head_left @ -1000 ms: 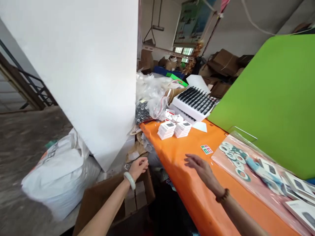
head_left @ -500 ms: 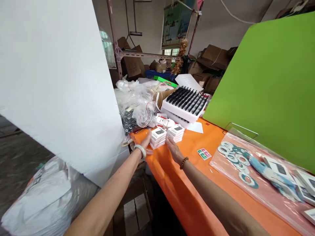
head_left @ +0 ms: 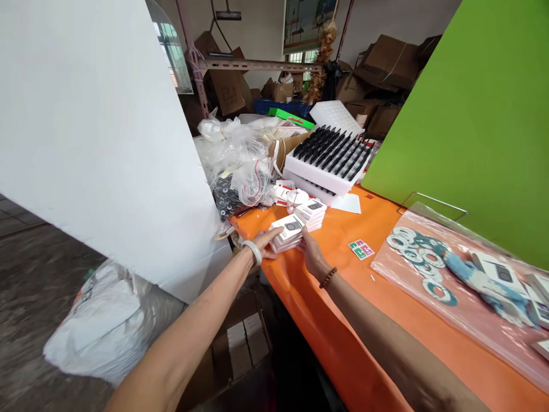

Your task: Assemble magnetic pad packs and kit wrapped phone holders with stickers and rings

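Observation:
Two stacks of small white boxes lie near the corner of the orange table [head_left: 343, 320]. My left hand [head_left: 266, 240], with a pale bangle on its wrist, lies against the left side of the nearer stack of white boxes [head_left: 288, 231], fingers stretched onto it. From the other side my right hand [head_left: 312, 254], with a brown bead bracelet, presses against the same stack. The second stack of white boxes [head_left: 311, 212] sits just behind, untouched.
A white foam tray of black parts [head_left: 328, 160] stands behind the stacks, with clear plastic bags [head_left: 240, 166] to its left. A green panel [head_left: 472, 126] borders the table on the right. A plastic sheet of rings and boxes [head_left: 450, 280] lies right. A white board [head_left: 98, 131] and white sack [head_left: 111, 320] are left.
Both hands came up from lower down and closed in on the nearer stack of white boxes, one on each side. The stack now sits a little nearer the table edge.

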`<state>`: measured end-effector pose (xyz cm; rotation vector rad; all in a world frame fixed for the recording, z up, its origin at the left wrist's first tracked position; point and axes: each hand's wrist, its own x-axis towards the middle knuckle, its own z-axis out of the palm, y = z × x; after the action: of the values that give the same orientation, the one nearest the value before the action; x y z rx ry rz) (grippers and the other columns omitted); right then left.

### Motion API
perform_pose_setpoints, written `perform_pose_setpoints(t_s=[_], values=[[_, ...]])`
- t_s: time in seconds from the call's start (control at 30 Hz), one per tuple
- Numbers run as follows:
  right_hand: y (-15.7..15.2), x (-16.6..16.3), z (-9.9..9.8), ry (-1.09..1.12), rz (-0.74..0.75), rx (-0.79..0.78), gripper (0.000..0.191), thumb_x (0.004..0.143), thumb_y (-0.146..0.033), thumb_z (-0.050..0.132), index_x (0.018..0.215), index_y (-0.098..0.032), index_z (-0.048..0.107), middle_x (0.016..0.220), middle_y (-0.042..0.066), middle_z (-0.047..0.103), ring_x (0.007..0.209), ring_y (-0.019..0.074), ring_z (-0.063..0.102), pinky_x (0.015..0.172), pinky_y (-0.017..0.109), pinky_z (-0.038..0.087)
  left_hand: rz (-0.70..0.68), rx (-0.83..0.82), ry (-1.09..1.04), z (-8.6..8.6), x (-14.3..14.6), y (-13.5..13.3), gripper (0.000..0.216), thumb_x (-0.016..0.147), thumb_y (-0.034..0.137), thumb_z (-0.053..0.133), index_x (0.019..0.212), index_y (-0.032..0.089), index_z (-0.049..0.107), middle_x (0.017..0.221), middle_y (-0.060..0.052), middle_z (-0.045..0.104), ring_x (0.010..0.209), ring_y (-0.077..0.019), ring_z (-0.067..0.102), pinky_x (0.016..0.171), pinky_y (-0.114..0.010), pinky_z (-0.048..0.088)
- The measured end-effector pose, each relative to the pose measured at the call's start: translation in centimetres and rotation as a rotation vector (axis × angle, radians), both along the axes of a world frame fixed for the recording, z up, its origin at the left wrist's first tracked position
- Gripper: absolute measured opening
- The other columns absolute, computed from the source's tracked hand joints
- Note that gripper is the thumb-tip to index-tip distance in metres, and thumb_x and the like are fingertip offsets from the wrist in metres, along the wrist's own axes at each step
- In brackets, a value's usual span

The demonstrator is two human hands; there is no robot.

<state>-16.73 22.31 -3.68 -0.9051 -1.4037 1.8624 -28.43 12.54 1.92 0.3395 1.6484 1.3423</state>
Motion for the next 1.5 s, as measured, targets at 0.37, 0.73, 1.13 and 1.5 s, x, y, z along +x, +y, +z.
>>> perform_pose_setpoints(t_s=[0.37,0.73,1.13,1.5], values=[[-4.2,15.9,2.5,0.182,-0.009,-0.059,0.044,0.082,-0.061,0.053,0.097,-0.022,0.068,0.107,0.005,0.070,0.106,0.0269,0.060,0.096,0.043,0.044,-0.379,0.098,0.677,-1.5,11.5,-2.3,0.068,0.053,0.041,0.080,0.107,0.021,0.045,0.101,-0.006,0.059,0.094,-0.0236,0.059,0.085,-0.039,0.049],[-3.0,19.3,1.5,0.103,-0.118,-0.051,0.073,0.076,-0.078,0.045,0.128,-0.028,0.054,0.151,0.000,0.036,0.141,0.0208,0.026,0.119,0.038,0.015,-0.505,0.287,1.021,-5.3,15.8,-4.0,0.119,0.050,0.044,0.082,0.145,0.019,0.015,0.146,-0.020,0.030,0.137,-0.0377,0.028,0.112,-0.054,0.025],[-3.3,19.2,2.2,-0.018,0.079,0.061,0.065,0.081,-0.067,0.049,0.133,-0.028,0.049,0.139,0.005,0.049,0.126,0.0260,0.047,0.108,0.044,0.035,-0.478,0.308,0.730,-4.9,16.5,-3.4,0.126,0.048,0.041,0.086,0.148,0.023,0.010,0.148,-0.017,0.022,0.140,-0.0353,0.022,0.115,-0.052,0.021],[-0.3,17.9,5.9,-0.632,0.718,1.244,0.080,0.058,-0.046,0.077,0.126,-0.013,0.053,0.115,0.019,0.060,0.103,0.0349,0.055,0.094,0.052,0.039,-0.536,0.356,0.849,-4.6,16.0,-3.1,0.118,0.051,0.033,0.084,0.147,0.018,0.018,0.143,-0.017,0.032,0.134,-0.0344,0.031,0.113,-0.047,0.028]])
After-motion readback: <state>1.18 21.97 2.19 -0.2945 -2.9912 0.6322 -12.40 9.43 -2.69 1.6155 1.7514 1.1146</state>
